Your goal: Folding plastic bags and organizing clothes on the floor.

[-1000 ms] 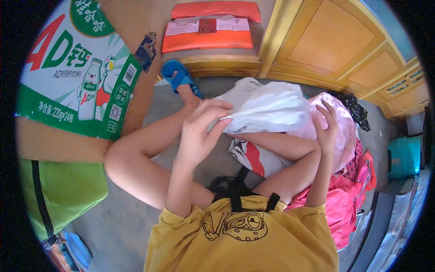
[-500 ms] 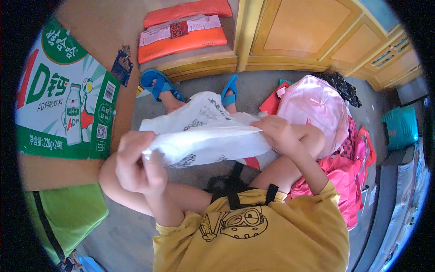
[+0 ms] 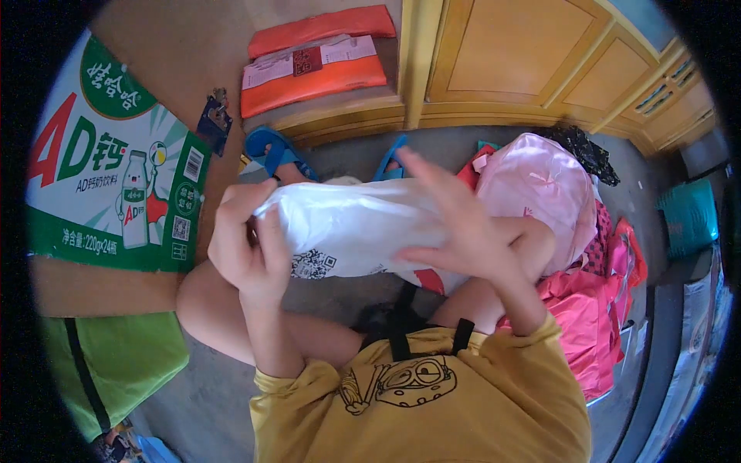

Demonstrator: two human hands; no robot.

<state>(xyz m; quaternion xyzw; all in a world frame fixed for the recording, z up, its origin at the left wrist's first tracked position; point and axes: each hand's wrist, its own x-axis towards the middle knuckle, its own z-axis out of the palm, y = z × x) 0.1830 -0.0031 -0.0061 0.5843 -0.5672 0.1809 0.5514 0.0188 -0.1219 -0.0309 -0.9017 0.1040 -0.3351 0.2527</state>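
Note:
A white plastic bag [image 3: 363,220] with dark print is stretched out flat above my crossed legs. My left hand [image 3: 251,235] pinches its left end between thumb and fingers. At the bag's right end, my right hand [image 3: 467,220] is open, thumb and fingers spread apart; the fingers point up and away, and the thumb lies at the bag's lower right part. Whether anything is inside the bag cannot be seen. Beneath its right side shows a white and red item [image 3: 428,279], mostly covered.
A green and white printed carton [image 3: 116,177] stands at left, above a green fabric bag [image 3: 127,370]. To the right lie a pink backpack [image 3: 532,185], a bright pink bag [image 3: 583,324] and a black plastic bag [image 3: 583,150]. Orange-red packages [image 3: 316,73] rest on a ledge beside wooden cabinets [image 3: 517,50].
My right hand has let go of the bag's right end and spread its fingers. The bag is now flatter and longer, its top opening less visible. My left hand keeps its hold.

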